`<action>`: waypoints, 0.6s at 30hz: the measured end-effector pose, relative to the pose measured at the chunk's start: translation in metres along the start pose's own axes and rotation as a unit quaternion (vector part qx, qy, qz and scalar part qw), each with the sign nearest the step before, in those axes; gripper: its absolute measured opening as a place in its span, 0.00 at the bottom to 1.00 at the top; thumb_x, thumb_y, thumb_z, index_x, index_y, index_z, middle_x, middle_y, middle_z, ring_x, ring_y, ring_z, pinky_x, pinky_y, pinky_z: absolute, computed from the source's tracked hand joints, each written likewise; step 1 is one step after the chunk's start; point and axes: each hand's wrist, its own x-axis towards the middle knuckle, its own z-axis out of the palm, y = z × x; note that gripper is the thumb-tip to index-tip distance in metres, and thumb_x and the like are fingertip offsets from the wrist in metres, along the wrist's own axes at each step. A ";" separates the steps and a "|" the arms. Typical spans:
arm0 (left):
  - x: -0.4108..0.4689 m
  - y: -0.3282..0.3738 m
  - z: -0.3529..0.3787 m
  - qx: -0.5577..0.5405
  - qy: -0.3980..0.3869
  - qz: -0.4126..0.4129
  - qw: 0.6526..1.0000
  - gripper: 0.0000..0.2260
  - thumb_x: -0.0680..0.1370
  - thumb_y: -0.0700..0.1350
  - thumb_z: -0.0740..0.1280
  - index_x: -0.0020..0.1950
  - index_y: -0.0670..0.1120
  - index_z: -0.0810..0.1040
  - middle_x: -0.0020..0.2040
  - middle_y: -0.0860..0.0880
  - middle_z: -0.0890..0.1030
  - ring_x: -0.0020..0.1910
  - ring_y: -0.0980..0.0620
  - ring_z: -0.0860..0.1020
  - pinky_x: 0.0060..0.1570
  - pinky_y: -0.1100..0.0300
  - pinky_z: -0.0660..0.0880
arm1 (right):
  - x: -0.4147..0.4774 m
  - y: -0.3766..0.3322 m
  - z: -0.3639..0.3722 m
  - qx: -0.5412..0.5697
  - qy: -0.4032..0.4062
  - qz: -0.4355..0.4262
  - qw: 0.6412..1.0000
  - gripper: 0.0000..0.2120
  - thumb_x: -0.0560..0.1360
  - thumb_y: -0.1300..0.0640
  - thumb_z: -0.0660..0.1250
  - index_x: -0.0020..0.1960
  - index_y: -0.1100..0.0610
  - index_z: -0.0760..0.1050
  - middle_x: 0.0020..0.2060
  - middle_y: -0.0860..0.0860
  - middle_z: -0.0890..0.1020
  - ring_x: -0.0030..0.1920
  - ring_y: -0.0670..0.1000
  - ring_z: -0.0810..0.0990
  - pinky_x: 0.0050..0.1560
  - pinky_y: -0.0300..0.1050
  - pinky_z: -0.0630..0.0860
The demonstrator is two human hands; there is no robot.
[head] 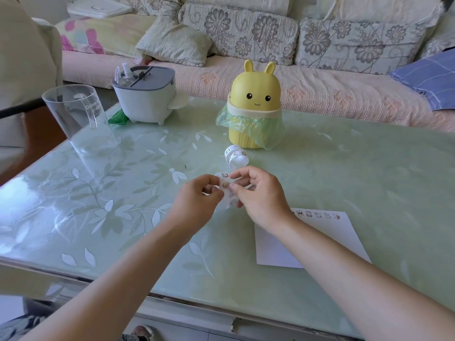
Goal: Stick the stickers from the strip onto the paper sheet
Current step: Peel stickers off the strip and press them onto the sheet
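Observation:
A white sticker strip (pixel 225 179) with small cartoon stickers is held above the table's middle, its far end curling into a loose roll (pixel 235 156) near the yellow bin. My left hand (pixel 199 200) pinches the strip from the left. My right hand (pixel 256 193) pinches it from the right, fingertips at a sticker. The white paper sheet (pixel 339 232) lies on the table at the right, partly under my right forearm. A row of several stickers (pixel 317 214) runs along its far edge.
A yellow rabbit-shaped bin (pixel 254 107) with a green liner stands behind the strip. A clear plastic cup (pixel 78 119) stands at the far left, a grey-lidded white container (pixel 147 94) behind it. The glass-topped table (pixel 98 205) has its front edge near me. A sofa runs along the back.

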 end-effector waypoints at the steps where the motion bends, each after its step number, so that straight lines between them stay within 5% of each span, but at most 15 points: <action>1: -0.001 0.001 0.000 -0.004 -0.004 -0.003 1.000 0.06 0.78 0.43 0.67 0.51 0.52 0.80 0.34 0.55 0.75 0.25 0.58 0.67 0.24 0.67 0.64 | 0.000 0.000 -0.001 0.002 0.000 -0.001 1.000 0.07 0.76 0.62 0.72 0.49 0.50 0.81 0.36 0.45 0.83 0.28 0.46 0.81 0.35 0.40 0.77; 5: -0.005 0.007 -0.001 -0.028 -0.016 -0.020 0.999 0.05 0.77 0.42 0.66 0.46 0.50 0.81 0.34 0.51 0.72 0.31 0.54 0.66 0.28 0.64 0.63 | 0.003 0.003 -0.003 -0.029 0.014 -0.017 0.999 0.08 0.74 0.58 0.75 0.47 0.45 0.83 0.38 0.43 0.84 0.31 0.54 0.81 0.41 0.50 0.81; 9: -0.010 0.016 -0.003 -0.063 -0.003 -0.028 0.998 0.10 0.78 0.50 0.66 0.40 0.49 0.83 0.37 0.48 0.80 0.35 0.52 0.70 0.38 0.57 0.65 | 0.000 0.002 -0.005 -0.059 0.017 -0.046 0.997 0.08 0.73 0.57 0.75 0.46 0.44 0.84 0.37 0.42 0.84 0.27 0.48 0.72 0.36 0.43 0.76; 13: -0.009 0.017 -0.004 -0.063 0.016 -0.020 0.998 0.10 0.77 0.51 0.68 0.38 0.51 0.83 0.34 0.51 0.77 0.34 0.53 0.70 0.38 0.57 0.67 | 0.000 -0.002 -0.003 -0.022 0.011 -0.047 0.999 0.07 0.72 0.55 0.77 0.46 0.44 0.84 0.37 0.43 0.85 0.29 0.54 0.75 0.36 0.47 0.78; 18: -0.011 0.018 -0.004 -0.070 0.013 -0.028 0.997 0.11 0.77 0.52 0.67 0.39 0.50 0.84 0.36 0.49 0.78 0.35 0.51 0.70 0.38 0.57 0.66 | 0.000 -0.002 -0.006 -0.037 0.019 -0.062 0.997 0.05 0.72 0.53 0.78 0.45 0.44 0.85 0.35 0.41 0.84 0.26 0.44 0.70 0.33 0.36 0.71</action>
